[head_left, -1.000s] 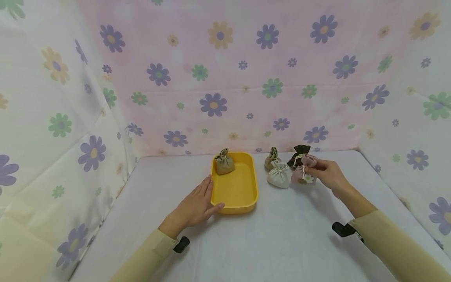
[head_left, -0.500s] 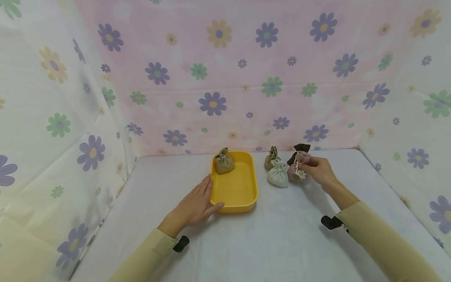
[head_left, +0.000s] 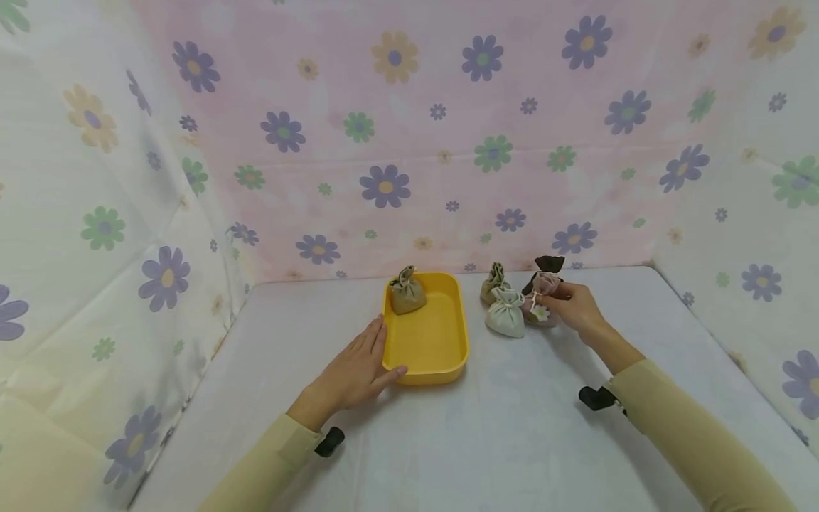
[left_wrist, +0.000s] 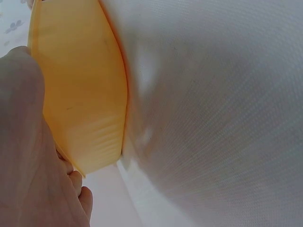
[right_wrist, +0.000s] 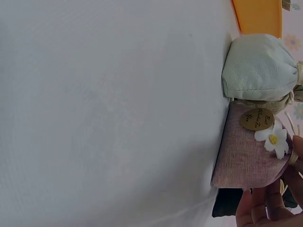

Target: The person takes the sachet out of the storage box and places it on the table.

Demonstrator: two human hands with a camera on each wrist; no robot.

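In the head view my right hand [head_left: 574,307] pinches the gathered neck of a pink drawstring pouch [right_wrist: 251,151] with a white fabric flower and an oval tag. The pouch stands right beside a white drawstring pouch [head_left: 505,316]. Behind these are an olive-brown pouch [head_left: 493,284] and a dark brown pouch [head_left: 549,264], partly covered by the pink one. My left hand [head_left: 350,366] rests along the left side of a yellow tray [head_left: 425,379], fingers straight, thumb at its front corner. A khaki drawstring pouch [head_left: 408,295] sits in the tray's back left corner.
A white cloth [head_left: 499,448] covers the table. Flower-printed sheeting [head_left: 422,142] hangs behind the table and on both sides. A black wrist mount [head_left: 596,398] sticks out below the right sleeve, and another one [head_left: 329,442] below the left.
My right hand has shifted left with the pink pouch, bringing it up against the white one and over part of the dark brown one. The left hand and tray keep their place.
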